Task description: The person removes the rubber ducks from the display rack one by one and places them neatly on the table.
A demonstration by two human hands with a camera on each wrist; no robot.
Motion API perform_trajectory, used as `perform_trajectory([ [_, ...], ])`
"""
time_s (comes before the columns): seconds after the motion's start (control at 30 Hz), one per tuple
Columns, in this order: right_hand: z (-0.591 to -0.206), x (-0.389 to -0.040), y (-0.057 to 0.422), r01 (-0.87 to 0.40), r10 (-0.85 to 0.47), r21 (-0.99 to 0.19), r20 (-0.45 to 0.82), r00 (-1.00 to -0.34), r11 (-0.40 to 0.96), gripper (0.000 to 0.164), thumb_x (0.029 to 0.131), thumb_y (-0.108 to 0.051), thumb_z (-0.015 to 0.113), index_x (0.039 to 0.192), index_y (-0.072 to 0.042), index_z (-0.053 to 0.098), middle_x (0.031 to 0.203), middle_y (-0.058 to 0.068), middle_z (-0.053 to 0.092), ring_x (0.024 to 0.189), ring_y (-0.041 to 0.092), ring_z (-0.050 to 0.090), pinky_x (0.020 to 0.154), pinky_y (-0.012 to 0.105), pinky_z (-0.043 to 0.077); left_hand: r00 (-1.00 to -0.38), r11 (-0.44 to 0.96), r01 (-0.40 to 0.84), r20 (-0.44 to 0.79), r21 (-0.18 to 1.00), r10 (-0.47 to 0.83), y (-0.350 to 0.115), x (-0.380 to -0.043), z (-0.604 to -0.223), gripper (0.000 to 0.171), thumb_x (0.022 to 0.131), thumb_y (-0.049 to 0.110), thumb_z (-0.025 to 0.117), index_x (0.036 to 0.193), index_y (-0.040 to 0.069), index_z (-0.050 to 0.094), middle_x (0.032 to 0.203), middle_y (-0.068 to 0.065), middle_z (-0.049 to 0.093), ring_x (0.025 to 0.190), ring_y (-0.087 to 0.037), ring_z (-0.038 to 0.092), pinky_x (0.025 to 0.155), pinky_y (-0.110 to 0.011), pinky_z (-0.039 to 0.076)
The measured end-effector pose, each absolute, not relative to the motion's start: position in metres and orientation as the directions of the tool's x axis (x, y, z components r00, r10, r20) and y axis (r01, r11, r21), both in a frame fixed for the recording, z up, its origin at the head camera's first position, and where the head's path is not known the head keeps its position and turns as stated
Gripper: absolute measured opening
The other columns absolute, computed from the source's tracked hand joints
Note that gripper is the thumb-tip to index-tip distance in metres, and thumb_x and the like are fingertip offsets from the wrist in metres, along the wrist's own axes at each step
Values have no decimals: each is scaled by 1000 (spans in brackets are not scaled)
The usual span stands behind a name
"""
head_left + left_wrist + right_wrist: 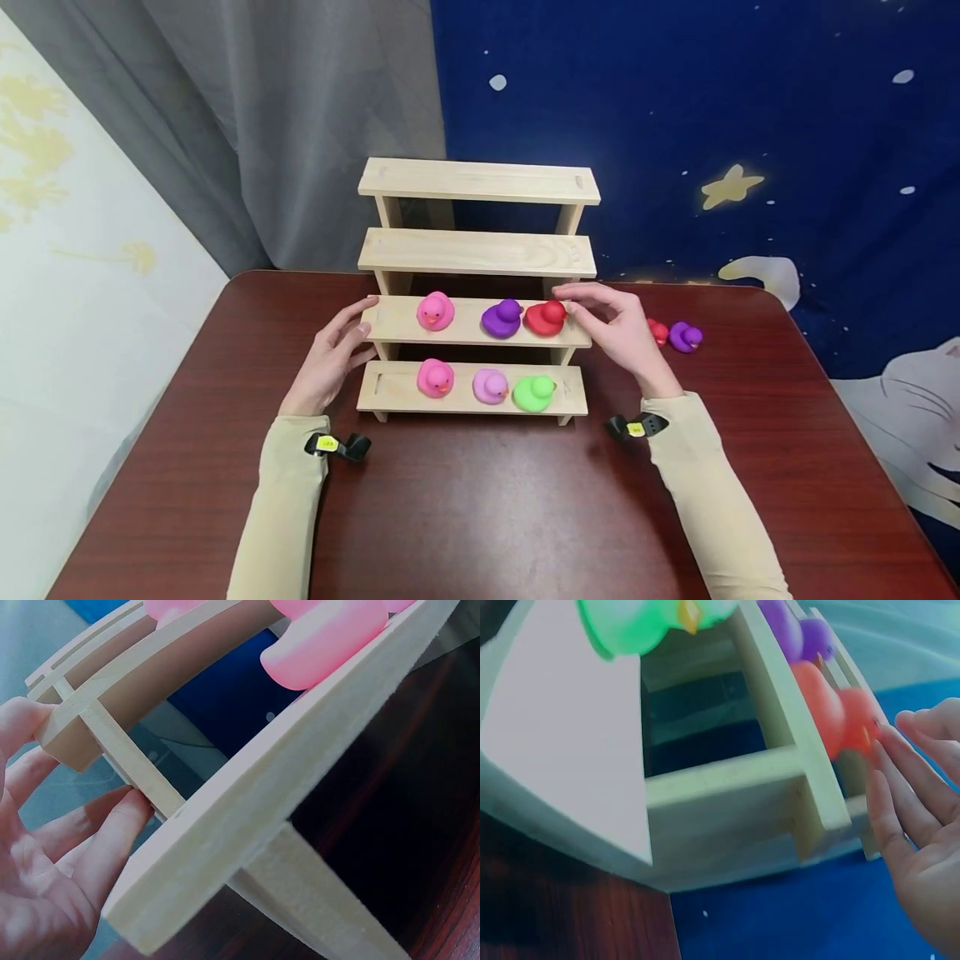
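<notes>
A four-tier wooden display rack (480,251) stands on the table. My left hand (327,360) touches its left side, with fingertips at the second-lowest plank and its support (154,769). At that plank's right end, my right hand (618,327) has extended fingers at the head of a red rubber duck (544,318). The duck sits upright on the plank, beside a purple duck (501,319); a pink duck (436,311) is farther left. On the lowest plank are a pink duck (435,378), a lilac duck (491,387) and a green duck (534,393).
Right of the rack, another red duck (657,332), partly hidden by my right hand, and another purple duck (686,337) lie on the dark red-brown table (480,517). A grey curtain (300,125) and a blue patterned cloth (637,108) hang behind.
</notes>
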State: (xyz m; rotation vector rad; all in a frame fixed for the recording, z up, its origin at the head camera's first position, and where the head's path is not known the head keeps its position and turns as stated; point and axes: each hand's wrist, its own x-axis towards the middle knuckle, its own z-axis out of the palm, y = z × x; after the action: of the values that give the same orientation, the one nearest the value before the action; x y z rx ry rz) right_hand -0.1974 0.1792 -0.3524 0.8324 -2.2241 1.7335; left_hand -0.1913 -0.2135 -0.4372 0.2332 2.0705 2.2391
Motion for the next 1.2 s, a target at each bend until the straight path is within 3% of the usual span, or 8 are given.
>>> perform_trajectory([
  [0.1, -354, -197, 173, -551, -344, -825, 486, -804, 122, 23, 87, 17, 57, 109, 17, 63, 112, 31, 61, 107, 19, 60, 88, 27, 47, -987, -85, 37, 50, 996, 155, -214, -190, -437, 46, 101, 26, 52, 146, 18, 43, 144, -10, 40, 122, -17, 48, 86, -27, 49],
  [0.33, -359, -197, 171, -525, -420, -839, 428, -800, 145, 29, 89, 15, 55, 117, 15, 59, 119, 28, 60, 105, 40, 57, 89, 27, 46, -987, -68, 41, 51, 997, 152, -212, -190, -437, 47, 101, 27, 52, 147, 19, 43, 142, -12, 41, 121, -17, 48, 86, -27, 49],
  [0.57, -360, -194, 175, -512, -456, -843, 395, -798, 165, 35, 87, 17, 55, 122, 14, 56, 121, 28, 58, 104, 38, 56, 90, 31, 45, -989, -60, 34, 42, 998, 139, -211, -190, -437, 47, 101, 28, 52, 146, 19, 43, 139, -13, 43, 121, -18, 48, 85, -27, 49],
  [0.87, -363, -193, 174, -456, -421, -871, 349, -837, 185, 38, 87, 15, 58, 124, 13, 55, 120, 27, 59, 96, 39, 60, 83, 25, 49, -991, -66, 22, 30, 998, 130, -210, -191, -437, 45, 101, 27, 52, 146, 20, 44, 133, -12, 46, 117, -17, 51, 84, -26, 49],
  [1.0, -371, -196, 177, -471, -400, -863, 371, -838, 185, 37, 86, 14, 62, 123, 9, 59, 118, 22, 62, 93, 28, 62, 81, 24, 48, -992, -68, 14, 22, 998, 122, -210, -190, -437, 45, 101, 27, 52, 145, 20, 45, 133, -12, 45, 116, -18, 51, 84, -26, 49],
  [1.13, -368, -196, 178, -507, -396, -840, 406, -824, 192, 36, 85, 14, 63, 121, 10, 60, 116, 22, 62, 95, 27, 61, 87, 35, 48, -993, -57, 19, 26, 998, 117, -210, -189, -437, 45, 102, 27, 52, 145, 20, 45, 136, -14, 44, 117, -19, 50, 84, -26, 50],
  [1.2, -361, -192, 177, -511, -392, -835, 408, -824, 203, 36, 84, 16, 63, 119, 13, 59, 116, 26, 61, 92, 33, 61, 87, 41, 48, -993, -54, 23, 29, 998, 116, -210, -189, -437, 45, 102, 27, 52, 145, 20, 45, 137, -14, 44, 118, -20, 50, 84, -26, 49],
])
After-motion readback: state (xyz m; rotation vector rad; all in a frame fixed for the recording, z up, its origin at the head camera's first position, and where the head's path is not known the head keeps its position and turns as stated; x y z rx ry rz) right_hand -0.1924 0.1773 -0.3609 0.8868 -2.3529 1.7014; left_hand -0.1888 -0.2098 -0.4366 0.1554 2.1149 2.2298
